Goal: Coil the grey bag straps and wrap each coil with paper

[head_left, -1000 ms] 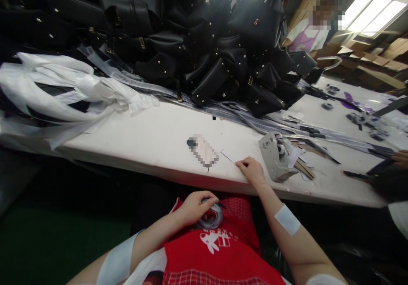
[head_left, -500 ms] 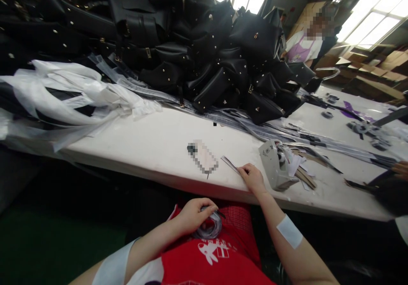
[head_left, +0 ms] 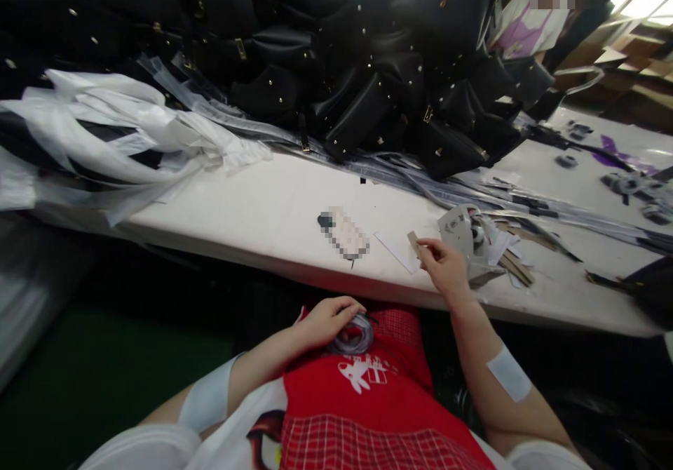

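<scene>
Strip of tan material point(head_left: 413, 240), pinched in the right hand point(head_left: 446, 266) over the surface point(head_left: 236, 207), could drop if that grip slackens, and the grey coil point(head_left: 353, 348) held in the left hand point(head_left: 331, 319) (against the red apron point(head_left: 383, 403)) could unravel likewise.

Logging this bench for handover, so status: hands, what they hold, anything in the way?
Left hand holding grey coil at lap. Right hand pinching tan strip over table. White strip lying nearby. Pale holder close beside right hand.
</scene>
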`<move>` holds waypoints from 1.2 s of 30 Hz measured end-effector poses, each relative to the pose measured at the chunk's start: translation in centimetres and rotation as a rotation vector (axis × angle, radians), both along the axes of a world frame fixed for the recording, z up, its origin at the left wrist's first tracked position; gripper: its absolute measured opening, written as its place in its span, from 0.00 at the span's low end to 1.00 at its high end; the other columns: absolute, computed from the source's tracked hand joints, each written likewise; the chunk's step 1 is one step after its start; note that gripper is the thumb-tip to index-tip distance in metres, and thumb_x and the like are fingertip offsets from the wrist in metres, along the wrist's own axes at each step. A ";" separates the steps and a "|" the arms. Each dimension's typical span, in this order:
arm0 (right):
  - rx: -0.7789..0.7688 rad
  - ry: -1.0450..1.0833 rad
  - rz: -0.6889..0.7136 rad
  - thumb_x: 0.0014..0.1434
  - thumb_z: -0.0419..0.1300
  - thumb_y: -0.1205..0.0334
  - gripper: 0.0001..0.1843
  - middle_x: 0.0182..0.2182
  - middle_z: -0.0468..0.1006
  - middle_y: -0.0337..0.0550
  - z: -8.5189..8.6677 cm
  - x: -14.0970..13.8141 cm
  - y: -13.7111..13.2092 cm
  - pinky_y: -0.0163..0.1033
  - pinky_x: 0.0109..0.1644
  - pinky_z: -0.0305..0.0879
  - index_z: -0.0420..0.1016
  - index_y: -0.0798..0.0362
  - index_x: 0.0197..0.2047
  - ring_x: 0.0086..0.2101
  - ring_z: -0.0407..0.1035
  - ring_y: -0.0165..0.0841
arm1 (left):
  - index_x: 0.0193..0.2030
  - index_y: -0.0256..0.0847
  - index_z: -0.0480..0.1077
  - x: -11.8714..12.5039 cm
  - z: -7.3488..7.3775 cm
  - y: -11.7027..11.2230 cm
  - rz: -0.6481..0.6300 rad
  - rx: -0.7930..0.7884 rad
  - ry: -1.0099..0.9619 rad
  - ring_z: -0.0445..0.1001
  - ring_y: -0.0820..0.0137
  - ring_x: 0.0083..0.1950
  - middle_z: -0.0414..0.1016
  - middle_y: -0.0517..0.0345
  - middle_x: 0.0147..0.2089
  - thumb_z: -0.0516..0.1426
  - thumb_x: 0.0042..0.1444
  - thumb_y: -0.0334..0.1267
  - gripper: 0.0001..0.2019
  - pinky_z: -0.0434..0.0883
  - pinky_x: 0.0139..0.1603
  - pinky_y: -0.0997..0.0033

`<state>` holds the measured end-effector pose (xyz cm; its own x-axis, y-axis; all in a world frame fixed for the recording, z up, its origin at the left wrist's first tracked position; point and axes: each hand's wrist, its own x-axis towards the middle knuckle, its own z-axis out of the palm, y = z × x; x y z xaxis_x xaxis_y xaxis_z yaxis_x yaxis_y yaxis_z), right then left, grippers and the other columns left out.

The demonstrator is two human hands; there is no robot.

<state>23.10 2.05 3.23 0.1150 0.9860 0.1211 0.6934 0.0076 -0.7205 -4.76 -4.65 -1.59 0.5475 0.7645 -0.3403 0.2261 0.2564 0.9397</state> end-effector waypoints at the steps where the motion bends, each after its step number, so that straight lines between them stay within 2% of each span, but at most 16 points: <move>1: -0.053 0.157 0.083 0.58 0.58 0.52 0.20 0.33 0.81 0.46 0.8 -0.6 -1.1 0.42 0.37 0.72 0.76 0.55 0.48 0.32 0.75 0.37 | 0.47 0.37 0.74 0.0 -0.1 0.0 0.007 -0.022 -0.010 0.71 0.75 0.24 0.78 0.53 0.39 0.51 0.59 0.56 0.25 0.68 0.26 0.77; 3: -0.185 0.407 0.277 0.54 0.63 0.53 0.21 0.40 0.81 0.47 2.2 -2.1 -3.4 0.44 0.42 0.74 0.76 0.53 0.49 0.40 0.76 0.40 | 0.48 0.36 0.73 0.0 -0.1 0.0 0.015 -0.076 -0.023 0.71 0.76 0.23 0.78 0.53 0.39 0.51 0.59 0.57 0.25 0.68 0.25 0.76; 5: -0.266 0.523 0.380 0.52 0.66 0.55 0.23 0.43 0.81 0.47 3.1 -3.7 -5.7 0.46 0.45 0.75 0.75 0.51 0.51 0.43 0.76 0.41 | 0.48 0.37 0.73 0.2 -0.1 0.0 0.024 -0.129 -0.036 0.71 0.76 0.23 0.78 0.53 0.39 0.51 0.59 0.57 0.25 0.68 0.26 0.76; 8: -0.222 0.548 0.279 0.51 0.68 0.56 0.13 0.31 0.82 0.45 3.7 -5.6 -8.5 0.41 0.37 0.77 0.77 0.53 0.39 0.32 0.77 0.37 | 0.48 0.36 0.73 0.3 0.0 0.1 0.040 -0.188 -0.053 0.72 0.75 0.24 0.78 0.53 0.39 0.51 0.59 0.56 0.25 0.68 0.27 0.75; 11: -0.193 0.576 0.211 0.57 0.63 0.54 0.11 0.20 0.77 0.39 3.7 -6.7 -10.2 0.36 0.22 0.71 0.70 0.51 0.32 0.19 0.71 0.32 | 0.47 0.35 0.74 0.4 -0.2 0.2 0.041 -0.180 -0.070 0.75 0.71 0.29 0.79 0.52 0.38 0.51 0.59 0.55 0.24 0.70 0.33 0.72; 14: -0.196 0.443 0.299 0.61 0.59 0.53 0.10 0.20 0.77 0.40 3.1 -7.1 -11.1 0.36 0.22 0.68 0.68 0.50 0.32 0.18 0.69 0.32 | 0.45 0.34 0.75 0.4 -0.3 0.4 0.041 -0.127 -0.087 0.76 0.67 0.39 0.79 0.50 0.41 0.51 0.59 0.53 0.23 0.71 0.45 0.68; 17: -0.075 0.115 0.388 0.61 0.58 0.54 0.10 0.23 0.79 0.43 2.3 -7.2 -11.5 0.37 0.28 0.67 0.71 0.50 0.31 0.23 0.72 0.33 | 0.45 0.34 0.75 0.3 -0.3 0.5 0.041 -0.089 -0.079 0.75 0.66 0.43 0.79 0.50 0.43 0.50 0.61 0.51 0.22 0.69 0.50 0.66; 20: 0.053 -0.165 0.493 0.62 0.57 0.56 0.10 0.25 0.80 0.43 1.7 -7.0 -11.7 0.36 0.31 0.64 0.73 0.50 0.31 0.24 0.72 0.32 | 0.45 0.34 0.75 0.2 -0.6 0.4 0.037 -0.047 -0.064 0.74 0.66 0.43 0.79 0.50 0.43 0.50 0.61 0.50 0.22 0.70 0.48 0.68; 22: 0.096 -0.262 0.561 0.63 0.56 0.58 0.10 0.25 0.80 0.42 1.4 -7.0 -11.9 0.36 0.32 0.62 0.74 0.50 0.31 0.25 0.72 0.32 | 0.46 0.35 0.75 0.2 -0.9 0.3 0.025 -0.054 -0.051 0.74 0.68 0.39 0.79 0.51 0.42 0.50 0.61 0.51 0.23 0.71 0.41 0.70; 24: 0.122 -0.302 0.604 0.63 0.55 0.58 0.11 0.25 0.80 0.42 1.1 -7.2 -11.9 0.36 0.33 0.61 0.74 0.50 0.31 0.26 0.72 0.32 | 0.48 0.35 0.74 0.3 -1.2 0.2 0.022 -0.089 -0.042 0.73 0.70 0.32 0.78 0.51 0.41 0.49 0.61 0.54 0.24 0.71 0.32 0.72; 26: 0.156 -0.328 0.615 0.64 0.55 0.59 0.12 0.24 0.78 0.40 0.4 -7.6 -11.9 0.35 0.33 0.60 0.73 0.51 0.30 0.25 0.71 0.30 | 0.49 0.35 0.73 0.4 -1.2 0.2 0.025 -0.131 -0.051 0.72 0.72 0.26 0.78 0.51 0.39 0.49 0.60 0.56 0.26 0.69 0.27 0.73; 28: 0.183 -0.358 0.600 0.64 0.54 0.60 0.13 0.22 0.77 0.39 -0.6 -8.0 -11.7 0.35 0.31 0.58 0.73 0.52 0.30 0.23 0.70 0.30 | 0.48 0.35 0.74 0.5 -0.9 0.1 0.037 -0.114 -0.068 0.73 0.71 0.27 0.78 0.51 0.39 0.50 0.59 0.56 0.26 0.71 0.31 0.71; 31: 0.147 -0.329 0.534 0.65 0.54 0.60 0.12 0.23 0.77 0.39 -1.8 -8.5 -11.5 0.35 0.31 0.58 0.72 0.53 0.31 0.24 0.71 0.31 | 0.44 0.34 0.76 0.6 -0.4 0.1 0.064 -0.069 -0.102 0.76 0.66 0.36 0.79 0.50 0.39 0.53 0.58 0.55 0.24 0.71 0.42 0.68; 34: 0.059 -0.219 0.460 0.64 0.56 0.59 0.09 0.27 0.80 0.39 -2.1 -8.7 -11.3 0.34 0.32 0.60 0.73 0.52 0.33 0.27 0.73 0.31 | 0.45 0.33 0.75 0.5 0.1 0.1 0.062 -0.099 -0.119 0.76 0.65 0.38 0.80 0.48 0.38 0.52 0.59 0.52 0.23 0.71 0.43 0.67; 36: 0.016 -0.154 0.439 0.63 0.58 0.58 0.08 0.28 0.81 0.39 -1.7 -8.6 -11.2 0.34 0.34 0.61 0.74 0.51 0.34 0.28 0.73 0.31 | 0.44 0.33 0.76 0.4 0.3 0.2 0.041 -0.040 -0.089 0.76 0.65 0.41 0.80 0.48 0.41 0.52 0.60 0.49 0.20 0.70 0.46 0.67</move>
<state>14.47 -9.15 1.56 -0.3332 0.9353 0.1192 0.7211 0.3343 -0.6068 -4.32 -4.43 -1.24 0.5456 0.7734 -0.3228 0.1310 0.3017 0.9444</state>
